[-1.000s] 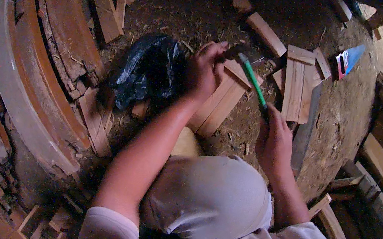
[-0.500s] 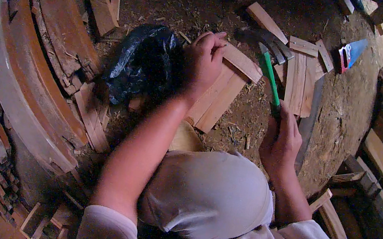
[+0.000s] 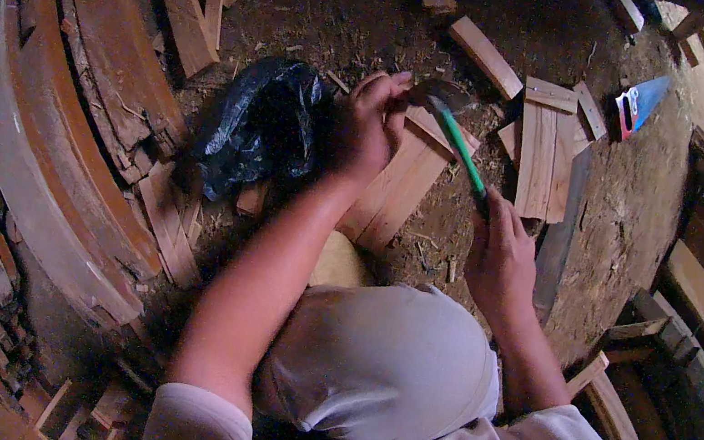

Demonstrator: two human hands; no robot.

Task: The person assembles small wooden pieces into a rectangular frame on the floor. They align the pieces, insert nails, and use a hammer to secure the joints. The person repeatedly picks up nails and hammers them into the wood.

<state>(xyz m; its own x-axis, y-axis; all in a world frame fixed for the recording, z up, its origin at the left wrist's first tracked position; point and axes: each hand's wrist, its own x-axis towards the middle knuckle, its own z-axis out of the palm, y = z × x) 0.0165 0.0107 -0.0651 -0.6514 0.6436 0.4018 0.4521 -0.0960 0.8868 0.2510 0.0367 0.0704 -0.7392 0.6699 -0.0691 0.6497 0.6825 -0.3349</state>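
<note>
- A dirt floor (image 3: 614, 225) scattered with wood chips lies under the work.
- The two hands are apart; the right hand (image 3: 502, 248) is wrapped around the dark end of a green-handled hammer (image 3: 464, 150).
- The left hand (image 3: 371, 126) has bent fingers near the left end of a wooden crosspiece (image 3: 444, 131); whether they pinch something, I cannot tell.
- The hammer's blurred head is by the left fingertips, above the crosspiece; contact is unclear.
- The crosspiece lies across the far end of some side-by-side boards (image 3: 402, 182), between the hands.
- Left of them sits a black plastic bag (image 3: 261, 127).
- Farther right are more joined boards (image 3: 544, 158), then a saw (image 3: 639, 104).
</note>
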